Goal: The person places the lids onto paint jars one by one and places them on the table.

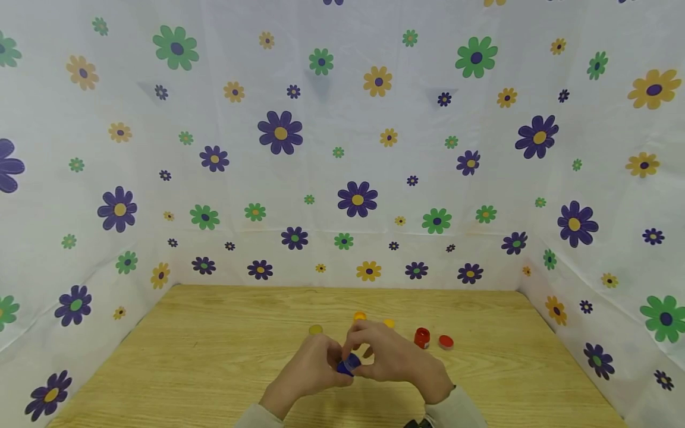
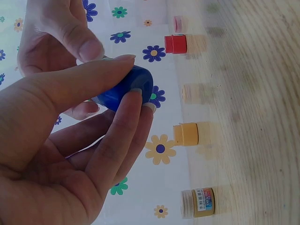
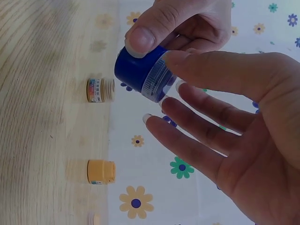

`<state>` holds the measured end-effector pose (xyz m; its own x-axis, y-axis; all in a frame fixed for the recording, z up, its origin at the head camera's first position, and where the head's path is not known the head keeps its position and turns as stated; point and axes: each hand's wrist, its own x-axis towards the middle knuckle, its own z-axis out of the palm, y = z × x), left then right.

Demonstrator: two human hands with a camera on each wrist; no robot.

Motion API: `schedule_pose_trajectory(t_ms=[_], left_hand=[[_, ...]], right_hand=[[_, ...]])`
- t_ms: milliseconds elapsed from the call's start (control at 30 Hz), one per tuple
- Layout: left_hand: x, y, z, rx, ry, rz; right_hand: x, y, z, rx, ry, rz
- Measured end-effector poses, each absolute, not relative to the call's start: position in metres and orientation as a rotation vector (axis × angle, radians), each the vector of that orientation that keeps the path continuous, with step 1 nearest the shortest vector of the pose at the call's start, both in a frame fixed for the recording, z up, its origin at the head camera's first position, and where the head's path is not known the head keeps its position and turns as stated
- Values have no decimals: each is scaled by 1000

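A small blue paint jar (image 1: 349,364) is held above the table between both hands, tilted, its ribbed see-through lid (image 3: 157,77) facing the right hand. My left hand (image 1: 317,370) grips the blue body, with the thumb (image 3: 143,40) on its side in the right wrist view. My right hand (image 1: 396,355) has its thumb on the lid's rim and its fingers around the far side, pinching the lid. Parts of the lid are hidden behind fingers in the left wrist view.
Behind the hands stand an uncapped red paint jar (image 1: 422,337) with its lid (image 1: 446,342) beside it, and an uncapped yellow-orange jar (image 2: 186,134) with a lid (image 1: 389,323) nearby. A capped ochre jar (image 2: 204,202) stands farther left. Flowered cloth (image 1: 321,172) surrounds the wooden table (image 1: 187,368).
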<state>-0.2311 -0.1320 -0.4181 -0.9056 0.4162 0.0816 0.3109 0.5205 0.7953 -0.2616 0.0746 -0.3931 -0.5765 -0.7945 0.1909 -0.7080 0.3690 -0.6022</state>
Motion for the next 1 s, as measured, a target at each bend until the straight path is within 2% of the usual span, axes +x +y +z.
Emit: schedule_pose_trajectory(t_ms=[1000], left_hand=[[-230,-132,-417,624,2631,1355]], right_hand=[[-264,73,-398,-1327,2449,-1022]])
